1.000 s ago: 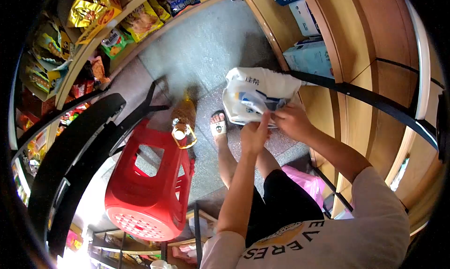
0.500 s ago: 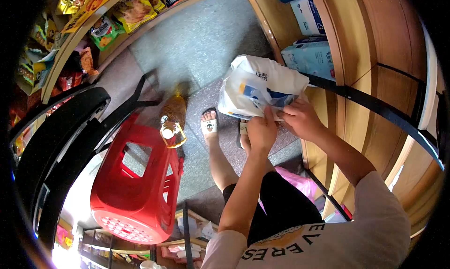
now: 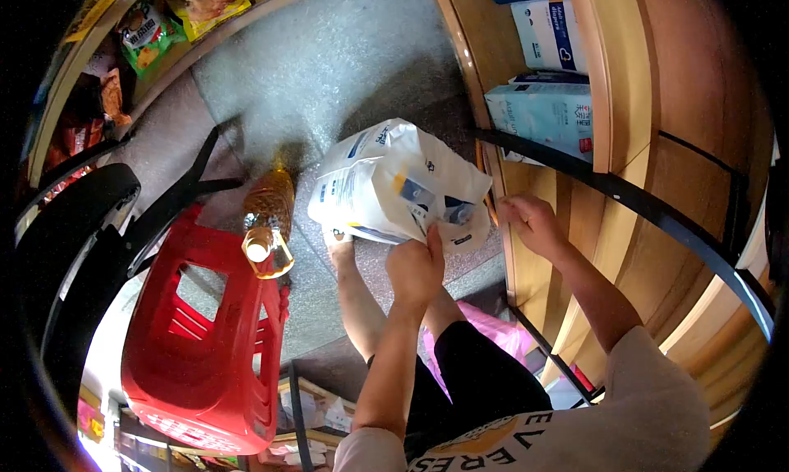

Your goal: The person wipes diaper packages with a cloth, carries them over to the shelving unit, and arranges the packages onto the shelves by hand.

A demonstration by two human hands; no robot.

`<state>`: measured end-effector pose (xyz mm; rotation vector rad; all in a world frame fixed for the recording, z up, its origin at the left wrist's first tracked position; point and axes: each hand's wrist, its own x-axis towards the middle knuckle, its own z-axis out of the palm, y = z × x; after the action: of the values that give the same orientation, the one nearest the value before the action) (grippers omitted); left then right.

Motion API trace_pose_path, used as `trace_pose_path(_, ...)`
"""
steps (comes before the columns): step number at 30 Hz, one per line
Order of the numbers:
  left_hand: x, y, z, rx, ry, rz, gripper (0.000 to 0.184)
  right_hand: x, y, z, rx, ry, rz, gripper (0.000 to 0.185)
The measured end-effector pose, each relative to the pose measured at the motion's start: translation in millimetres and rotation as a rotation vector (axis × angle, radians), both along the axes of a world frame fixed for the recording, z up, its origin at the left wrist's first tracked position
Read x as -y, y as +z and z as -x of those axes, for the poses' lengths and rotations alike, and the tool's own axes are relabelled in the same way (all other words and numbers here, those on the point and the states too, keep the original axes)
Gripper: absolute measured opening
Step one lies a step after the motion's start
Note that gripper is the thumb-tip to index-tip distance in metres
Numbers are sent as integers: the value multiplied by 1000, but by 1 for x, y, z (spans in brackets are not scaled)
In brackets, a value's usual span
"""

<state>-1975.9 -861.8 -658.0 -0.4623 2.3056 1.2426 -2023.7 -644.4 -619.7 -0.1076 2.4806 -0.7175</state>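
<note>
My left hand is closed on the near edge of a white plastic package with blue print and a small yellow patch. The package looks crumpled at its right end and hangs in front of my legs, over the floor. To the right of it, apart from the plastic, is my right hand. Its fingers are curled together, and whatever they may hold is hidden. A bottle of amber liquid with a pale cap and handle stands on the floor left of the package.
A red plastic stool lies at the lower left beside black bars. Wooden shelves on the right hold adult diaper packs. Snack bags fill the upper left shelf. A pink plastic bag lies by my leg.
My right hand has come off the package and moved right. The package, still in my left hand, has shifted left and turned. The view has also shifted.
</note>
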Motion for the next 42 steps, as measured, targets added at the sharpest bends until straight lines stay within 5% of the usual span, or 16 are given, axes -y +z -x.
trace_pose_path(8,10,8,7,67,-370,53,53,-4,-26,-4,147,-7,-96,19)
trace_pose_path(14,0,18,24,88,-346,-12,53,-25,-35,7,194,-261,-228,31)
trace_pose_path(19,-17,27,60,-23,-481,26,40,-38,-49,-2,514,-614,20,34)
trace_pose_path(22,-28,35,74,-51,-406,60,10,-32,-47,1,534,-790,147,34)
trace_pose_path(25,-33,43,83,-88,-432,91,11,-31,-46,-2,508,-1037,281,36)
trace_pose_path(29,-31,39,84,-168,-450,139,14,-45,-61,12,487,-1013,227,41)
trace_pose_path(31,-24,34,82,-157,-413,156,20,-64,-80,30,435,-638,172,44)
trace_pose_path(32,-23,25,74,-173,-273,138,41,-59,-85,48,269,-567,10,46)
trace_pose_path(35,-25,11,54,-187,-271,81,42,-77,-137,114,-264,-363,-336,57)
trace_pose_path(37,-31,1,36,-183,-270,30,45,-80,-148,171,-383,-321,-645,59)
trace_pose_path(39,-32,-10,23,-177,-261,32,46,-97,-158,210,-699,-427,-889,57)
trace_pose_path(40,-31,-16,17,-165,-260,35,47,-77,-129,228,-406,-708,-793,44)
trace_pose_path(42,-23,-26,13,-145,-274,23,50,-109,-139,257,-399,-803,-879,42)
